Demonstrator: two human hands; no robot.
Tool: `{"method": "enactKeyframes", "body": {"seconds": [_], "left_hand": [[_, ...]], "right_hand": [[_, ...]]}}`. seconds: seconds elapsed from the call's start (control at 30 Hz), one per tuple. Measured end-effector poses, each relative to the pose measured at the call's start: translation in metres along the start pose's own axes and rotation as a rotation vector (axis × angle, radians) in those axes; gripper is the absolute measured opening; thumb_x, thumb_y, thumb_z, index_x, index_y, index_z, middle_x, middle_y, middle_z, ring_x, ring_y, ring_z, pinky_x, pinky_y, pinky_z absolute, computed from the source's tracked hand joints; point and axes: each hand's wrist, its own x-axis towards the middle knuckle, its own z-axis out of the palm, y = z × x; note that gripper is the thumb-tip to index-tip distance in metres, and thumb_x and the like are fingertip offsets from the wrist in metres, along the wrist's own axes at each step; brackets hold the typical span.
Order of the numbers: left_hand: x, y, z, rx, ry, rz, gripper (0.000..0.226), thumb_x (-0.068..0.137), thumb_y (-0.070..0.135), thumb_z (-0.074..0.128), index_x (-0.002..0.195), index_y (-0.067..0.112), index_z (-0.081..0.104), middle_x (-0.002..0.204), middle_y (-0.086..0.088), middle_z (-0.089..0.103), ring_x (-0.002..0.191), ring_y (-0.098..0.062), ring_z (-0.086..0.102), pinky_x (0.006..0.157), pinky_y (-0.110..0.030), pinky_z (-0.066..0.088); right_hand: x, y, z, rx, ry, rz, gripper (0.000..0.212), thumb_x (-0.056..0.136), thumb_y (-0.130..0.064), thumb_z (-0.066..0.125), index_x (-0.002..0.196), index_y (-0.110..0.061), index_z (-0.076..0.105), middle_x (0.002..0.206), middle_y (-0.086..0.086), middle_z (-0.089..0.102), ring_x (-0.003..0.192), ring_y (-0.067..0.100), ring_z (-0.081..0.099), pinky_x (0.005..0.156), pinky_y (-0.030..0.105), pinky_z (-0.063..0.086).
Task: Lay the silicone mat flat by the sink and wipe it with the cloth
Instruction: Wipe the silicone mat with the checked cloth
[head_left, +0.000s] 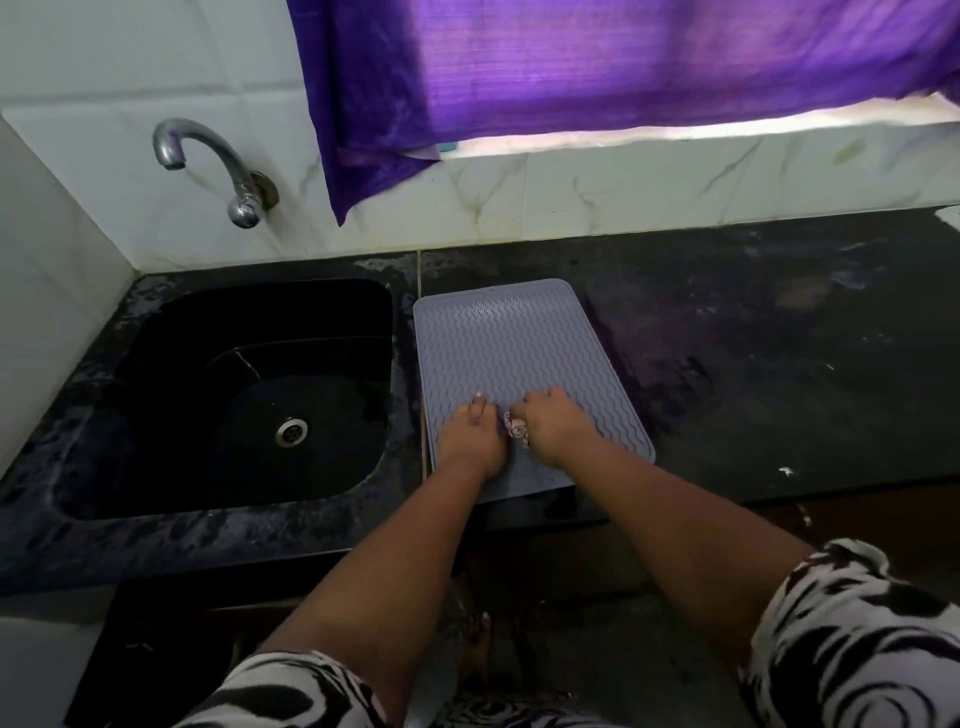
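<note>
Right hand (550, 423) is curling closed around a small bunched patterned cloth (517, 430), pressing it onto the mat. Left hand (470, 434) is lying palm-down, fingers extended, just beside the cloth at its 9 o'clock. Both are resting on the near half of the grey silicone mat (514, 343), which is lying flat on the dark counter (779, 364). Black sink (249, 395) is sitting at the mat's 9 o'clock, tap (208, 166) at 11, purple curtain (571, 67) at 12.
</note>
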Motion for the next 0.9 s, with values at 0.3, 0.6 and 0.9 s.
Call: {"method": "enactKeyframes", "body": {"seconds": [0.3,0.6,0.9], "left_hand": [[0.007,0.003,-0.001,0.084,-0.289,-0.090,0.063,0.103,0.026,0.035,0.154,0.014,-0.001,0.162,-0.003,-0.012,0.150,-0.024,-0.002,0.121,-0.038,0.007],[0.007,0.002,-0.030,0.011,-0.262,-0.047,0.056,0.101,0.030,0.039,0.151,0.012,0.020,0.158,-0.017,0.020,0.142,-0.035,0.027,0.115,-0.042,0.027],[-0.012,0.023,-0.015,0.049,-0.241,0.044,0.056,0.098,0.033,0.044,0.148,0.010,0.029,0.159,-0.012,0.021,0.143,-0.029,0.027,0.117,-0.038,0.024]], "right_hand": [[-0.037,0.017,0.020,0.038,-0.067,-0.102,0.029,0.079,-0.033,0.066,0.106,-0.026,0.071,0.103,0.000,0.070,0.096,0.022,0.064,0.081,0.030,0.054],[-0.044,0.027,-0.021,0.230,-0.152,0.065,0.050,0.082,-0.015,0.055,0.133,-0.015,0.053,0.135,0.012,0.053,0.121,0.029,0.051,0.101,0.034,0.043],[-0.049,0.026,0.005,0.072,-0.218,-0.017,0.035,0.081,-0.022,0.063,0.116,-0.019,0.066,0.113,0.007,0.066,0.098,0.024,0.063,0.080,0.029,0.052]]}}
